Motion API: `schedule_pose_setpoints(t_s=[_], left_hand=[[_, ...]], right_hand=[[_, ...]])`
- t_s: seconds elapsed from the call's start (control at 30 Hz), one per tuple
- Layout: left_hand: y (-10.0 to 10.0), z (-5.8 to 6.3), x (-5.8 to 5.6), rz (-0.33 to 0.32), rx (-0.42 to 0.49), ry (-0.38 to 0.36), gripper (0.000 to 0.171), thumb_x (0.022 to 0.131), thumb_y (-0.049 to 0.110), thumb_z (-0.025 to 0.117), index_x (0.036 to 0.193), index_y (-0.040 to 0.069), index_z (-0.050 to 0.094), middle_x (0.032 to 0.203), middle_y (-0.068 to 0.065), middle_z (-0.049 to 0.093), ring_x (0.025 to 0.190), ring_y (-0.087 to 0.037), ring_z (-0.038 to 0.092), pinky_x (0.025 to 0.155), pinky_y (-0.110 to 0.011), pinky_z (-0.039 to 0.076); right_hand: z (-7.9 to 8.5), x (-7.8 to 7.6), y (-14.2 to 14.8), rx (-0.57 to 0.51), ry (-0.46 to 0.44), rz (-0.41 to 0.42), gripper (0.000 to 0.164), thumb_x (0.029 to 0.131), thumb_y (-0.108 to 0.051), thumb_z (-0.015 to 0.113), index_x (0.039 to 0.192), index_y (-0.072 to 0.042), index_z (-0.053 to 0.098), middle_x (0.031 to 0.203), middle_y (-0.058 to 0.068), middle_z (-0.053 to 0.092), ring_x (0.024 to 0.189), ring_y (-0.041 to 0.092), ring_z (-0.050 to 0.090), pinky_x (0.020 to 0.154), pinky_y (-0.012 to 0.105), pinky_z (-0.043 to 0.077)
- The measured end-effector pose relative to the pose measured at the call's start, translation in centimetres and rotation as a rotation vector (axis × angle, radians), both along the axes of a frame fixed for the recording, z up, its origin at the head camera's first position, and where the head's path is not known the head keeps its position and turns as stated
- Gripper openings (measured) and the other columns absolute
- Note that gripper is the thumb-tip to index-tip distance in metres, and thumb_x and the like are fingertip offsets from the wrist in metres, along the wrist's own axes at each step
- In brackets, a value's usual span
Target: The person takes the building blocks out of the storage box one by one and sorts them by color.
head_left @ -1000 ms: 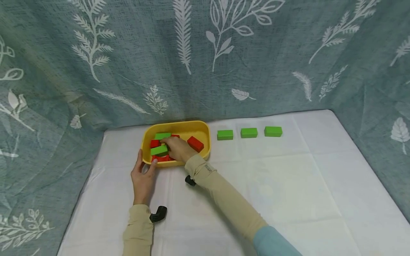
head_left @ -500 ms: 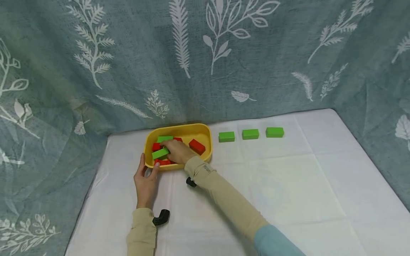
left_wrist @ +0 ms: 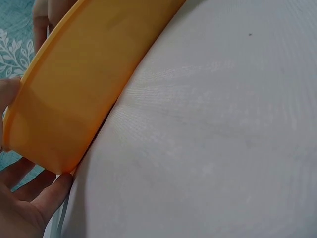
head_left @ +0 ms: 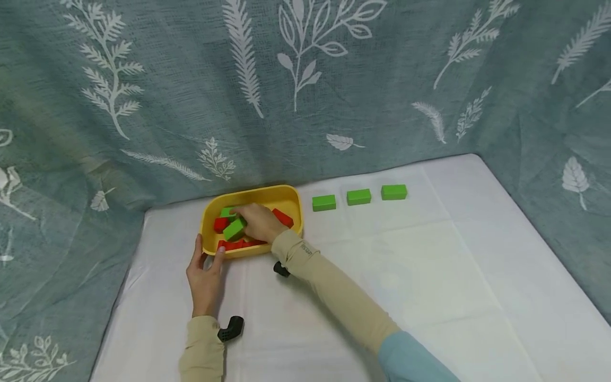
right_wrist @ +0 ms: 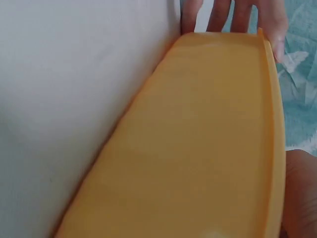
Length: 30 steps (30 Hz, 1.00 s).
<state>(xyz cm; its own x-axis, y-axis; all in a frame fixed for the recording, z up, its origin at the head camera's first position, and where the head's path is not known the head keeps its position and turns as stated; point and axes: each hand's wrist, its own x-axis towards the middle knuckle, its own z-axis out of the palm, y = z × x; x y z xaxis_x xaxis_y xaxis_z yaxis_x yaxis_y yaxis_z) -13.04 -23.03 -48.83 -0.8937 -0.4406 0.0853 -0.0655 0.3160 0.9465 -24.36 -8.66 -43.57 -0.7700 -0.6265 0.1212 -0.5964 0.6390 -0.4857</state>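
Note:
A yellow plastic bin [head_left: 297, 232] holds red and green blocks. My left hand [head_left: 204, 284] grips its near left corner, thumb over the rim and fingers along the outer side. The left wrist view shows those fingers [left_wrist: 52, 196] against the bin wall. Reaching over the near rim, my right hand [head_left: 260, 222] pinches a tilted green block [head_left: 234, 229]; its thumb is hidden. Behind that lies another green block [head_left: 227, 213], with a red block [head_left: 220, 225] to the left. Further red blocks [head_left: 231, 245] lie along the near wall. The wrist views show mainly the bin's outside.
Three green blocks stand in a row right of the bin: a near one [head_left: 324, 202], a middle one [head_left: 358, 197] and a far one [head_left: 393, 192]. A white cloth [head_left: 406, 276] covers the table. A patterned curtain [head_left: 191, 106] hangs close behind the bin.
The head view has shifted slightly. The green block at my right fingers has tilted and turned, and the right hand has moved a little within the bin. My left hand keeps its hold.

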Motion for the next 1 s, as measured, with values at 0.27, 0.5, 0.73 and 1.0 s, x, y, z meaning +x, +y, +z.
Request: schedule_pose_setpoints(t_s=[0.27,0.5,0.73,1.0], left_hand=[[-0.1,0.2,0.2,0.01,-0.012,-0.002,0.065,0.084,0.034,0.061,0.14,0.034,0.027,0.144,0.012,0.029,0.127,-0.02,0.036,0.102,-0.031,0.035],[0.3,0.1,-0.1,0.005,-0.019,-0.045,0.065,0.084,0.037,0.059,0.14,0.037,0.025,0.144,0.015,0.028,0.128,-0.018,0.035,0.1,-0.026,0.036],[2.9,-1.1,-2.1,-0.1,0.016,-0.056,0.068,0.082,0.04,0.061,0.14,0.036,0.026,0.145,0.013,0.027,0.126,-0.019,0.034,0.104,-0.031,0.034],[7.6,-2.1,-6.1,-0.277,0.031,-0.021,0.076,0.082,0.04,0.063,0.144,0.025,0.021,0.146,0.005,0.026,0.13,-0.019,0.03,0.106,-0.036,0.031]], right_hand=[[1.0,0.0,2.0,-0.07,-0.023,-0.003,0.047,0.078,-0.005,0.067,0.123,-0.01,0.055,0.106,0.0,0.063,0.09,0.008,0.055,0.081,0.012,0.044],[1.5,-0.1,5.4,-0.176,-0.047,0.009,0.049,0.079,0.001,0.065,0.125,-0.008,0.053,0.118,0.006,0.059,0.103,0.012,0.055,0.088,0.017,0.044],[0.3,-0.4,11.1,-0.231,-0.087,-0.093,0.051,0.08,-0.003,0.066,0.128,-0.005,0.05,0.116,0.013,0.059,0.104,0.02,0.056,0.089,0.026,0.047],[-0.2,-1.0,17.3,-0.259,-0.124,-0.252,0.052,0.079,-0.004,0.067,0.128,-0.004,0.05,0.115,0.013,0.06,0.102,0.023,0.058,0.089,0.034,0.048]])
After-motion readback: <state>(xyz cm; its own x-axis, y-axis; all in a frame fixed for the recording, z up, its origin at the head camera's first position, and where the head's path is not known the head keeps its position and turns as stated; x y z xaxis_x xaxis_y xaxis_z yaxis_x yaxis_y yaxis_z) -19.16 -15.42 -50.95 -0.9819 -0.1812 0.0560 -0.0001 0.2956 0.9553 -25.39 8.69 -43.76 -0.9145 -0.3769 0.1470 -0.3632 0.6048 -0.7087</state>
